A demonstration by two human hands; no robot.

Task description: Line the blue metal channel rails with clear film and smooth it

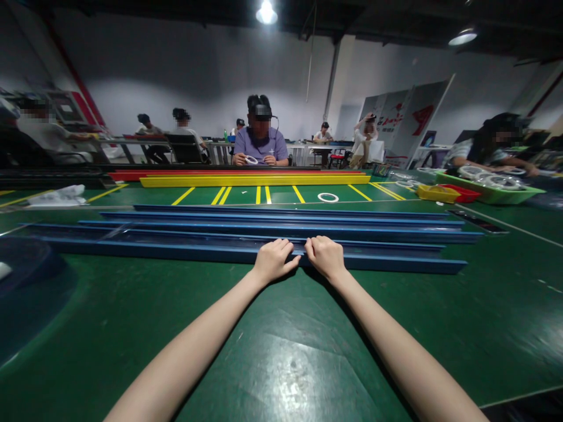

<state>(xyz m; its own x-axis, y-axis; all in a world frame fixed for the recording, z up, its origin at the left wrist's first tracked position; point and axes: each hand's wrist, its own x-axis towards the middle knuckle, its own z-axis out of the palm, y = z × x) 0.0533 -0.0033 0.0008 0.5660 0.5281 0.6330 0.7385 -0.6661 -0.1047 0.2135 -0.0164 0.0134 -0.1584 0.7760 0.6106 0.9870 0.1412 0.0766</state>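
Several long blue channels (409, 237) lie side by side across the green table (220, 328) in front of me. Over the near wall of the closest blue channel (387, 265) my left hand (275, 259) is curled, its thumb on my side and its fingers bent over the rim. Just to its right, my right hand (326, 256) is closed on the same wall with its knuckles up. A small gap separates the two hands. My fingertips are hidden inside the channel, so whether anything small lies under them does not show.
Beyond lie a yellow channel (255, 180), red channels (132, 175) and a white ring (328, 198). A green tray (492, 195) of white rings stands right, near a phone-like dark slab (477, 221). Opposite, a person (259, 140) holds a white ring. A dark blue object (30, 293) lies left.
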